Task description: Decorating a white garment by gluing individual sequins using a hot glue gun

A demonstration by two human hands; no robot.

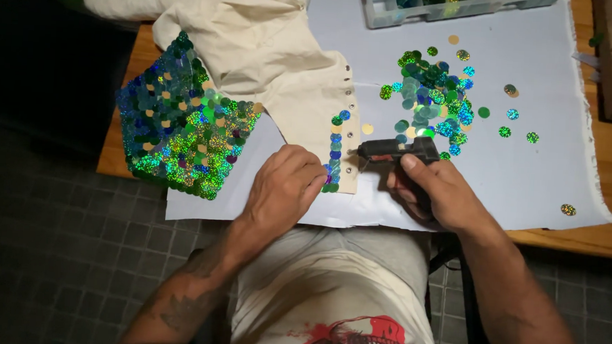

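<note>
- Carefully, the left hand (284,185) pressed a sequin (329,179) onto the cloth (303,88); firm, steady fingers suited it.
- Right hand (441,193) clenched the glue gun (391,152), nozzle best kept near the edge.

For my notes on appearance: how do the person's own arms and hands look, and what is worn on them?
Both forearms are bare, no sleeves, gloves, rings or watch visible. The left forearm carries dark tattoo markings. The left hand and right hand are bare.
</note>
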